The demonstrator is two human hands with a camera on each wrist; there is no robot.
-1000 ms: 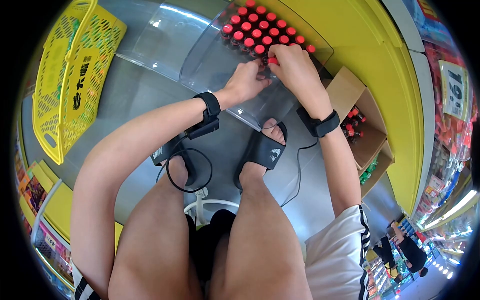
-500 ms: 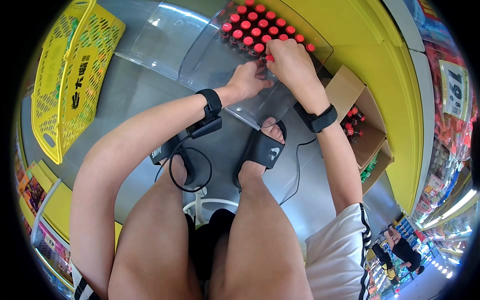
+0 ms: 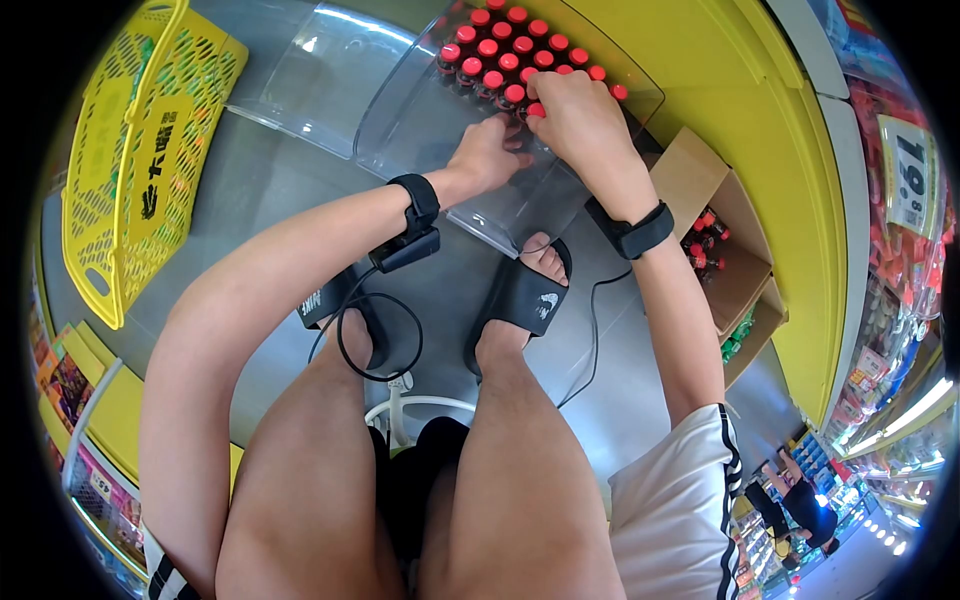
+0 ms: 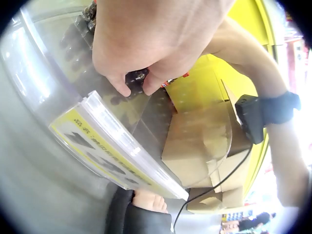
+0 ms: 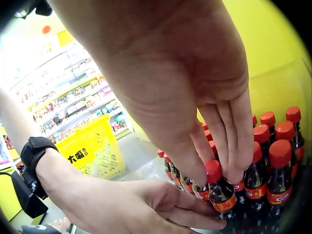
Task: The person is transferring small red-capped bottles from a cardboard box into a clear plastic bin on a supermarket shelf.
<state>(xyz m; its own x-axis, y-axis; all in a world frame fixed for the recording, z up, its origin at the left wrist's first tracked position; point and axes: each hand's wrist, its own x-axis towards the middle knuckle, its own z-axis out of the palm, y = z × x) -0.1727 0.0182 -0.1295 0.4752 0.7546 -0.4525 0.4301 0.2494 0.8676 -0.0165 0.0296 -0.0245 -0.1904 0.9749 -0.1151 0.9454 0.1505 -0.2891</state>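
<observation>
A clear plastic bin (image 3: 420,120) on the floor holds rows of small dark bottles with red caps (image 3: 500,55). My right hand (image 3: 540,112) pinches the red cap and neck of one bottle (image 5: 217,187) at the near edge of the rows, its fingers pointing down over it (image 5: 229,146). My left hand (image 3: 510,135) reaches in from below and pinches the same bottle low on its dark body (image 4: 136,77) between thumb and finger. Both hands are inside the bin, touching each other.
A second clear bin (image 3: 320,80) lies left of the first. A yellow basket (image 3: 140,150) stands at the far left. An open cardboard box (image 3: 715,250) with more bottles sits right, against the yellow shelf base (image 3: 770,130). My sandalled feet (image 3: 525,295) and a cable lie just below the bin.
Both hands have shifted slightly up and away, bringing the held bottle in against the near row. The arms and feet stay as they were.
</observation>
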